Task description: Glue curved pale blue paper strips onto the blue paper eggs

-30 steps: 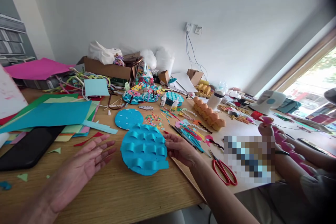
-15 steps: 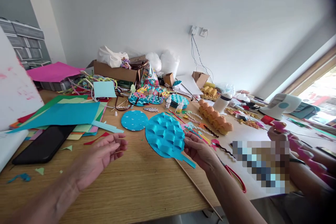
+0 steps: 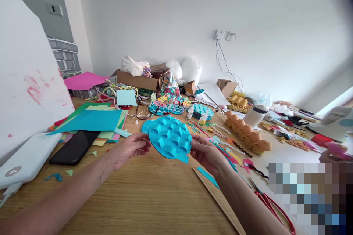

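- From where I stand, the disc [image 3: 168, 136] is at the centre, lifted over the table [image 3: 132, 194] and tilted.
- The right hand [image 3: 205, 151], between 3 and 4 o'clock of it, pinches its edge.
- The left hand [image 3: 135, 144] sits by the rim at 9 o'clock, fingers half curled; I can't tell whether it grips.
- Done, by the look of it: rows of raised paper loops cover most of the face.
- Apparently left: a squared end juts past the rim near 5 o'clock, untrimmed, and no cutouts show on it.
- A loose strip [image 3: 208, 177] lies between 4 and 5 o'clock; scissors [image 3: 269, 202] are at 4, unheld.
- At 12 o'clock, decorated pieces [image 3: 157, 109] look further along, bearing bright cutouts.
- Another disc [image 3: 144, 127] peeks out at 10, mostly hidden.
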The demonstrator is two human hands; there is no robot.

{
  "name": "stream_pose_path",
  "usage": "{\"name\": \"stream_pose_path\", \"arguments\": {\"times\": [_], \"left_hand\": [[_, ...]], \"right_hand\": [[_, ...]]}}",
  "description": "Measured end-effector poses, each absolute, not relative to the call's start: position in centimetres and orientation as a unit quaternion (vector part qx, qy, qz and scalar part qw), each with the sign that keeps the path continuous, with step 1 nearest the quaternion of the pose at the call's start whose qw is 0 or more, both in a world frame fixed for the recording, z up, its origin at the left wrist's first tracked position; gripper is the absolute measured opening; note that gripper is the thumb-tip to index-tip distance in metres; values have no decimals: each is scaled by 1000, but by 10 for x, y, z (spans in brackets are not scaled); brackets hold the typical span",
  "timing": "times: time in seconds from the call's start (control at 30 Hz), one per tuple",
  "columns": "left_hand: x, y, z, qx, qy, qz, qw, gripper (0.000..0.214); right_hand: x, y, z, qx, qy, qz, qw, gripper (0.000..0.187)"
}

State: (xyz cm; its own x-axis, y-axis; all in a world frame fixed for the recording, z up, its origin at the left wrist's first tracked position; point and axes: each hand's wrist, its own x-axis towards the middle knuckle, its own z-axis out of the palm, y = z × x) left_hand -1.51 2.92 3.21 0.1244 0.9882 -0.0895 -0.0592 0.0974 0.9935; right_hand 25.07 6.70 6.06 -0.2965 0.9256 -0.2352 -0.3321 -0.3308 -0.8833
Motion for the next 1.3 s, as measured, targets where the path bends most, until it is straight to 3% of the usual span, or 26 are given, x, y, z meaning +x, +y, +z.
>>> {"name": "stream_pose_path", "arguments": {"times": [0.13,0.3,0.57,0.73,0.9,1.0,1.07,1.2,1.3], "left_hand": [[-50,37,26,553,556,454,422,23],[-109,37,26,594,599,468,264,33],[-156,35,45,564,671,466,119,16],[-174,22,71,484,697,528,18,18],[-172,19,76,453,647,606,94,18],[-141,17,62,515,638,548,166,19],[-112,13,49,611,621,444,210,17],[-59,0,26,718,561,335,241,11],[-35,-3,14,782,504,269,251,18]], "right_hand": [[240,77,69,-385,-387,707,449,34],[234,87,75,-385,-383,703,458,31],[243,104,77,-385,-376,678,501,28],[247,112,76,-394,-349,657,539,29],[236,116,80,-378,-386,660,522,29],[214,120,84,-369,-398,671,505,27],[192,123,87,-361,-401,687,486,25],[135,128,91,-355,-405,713,449,24],[88,132,87,-350,-413,725,425,21]]}}
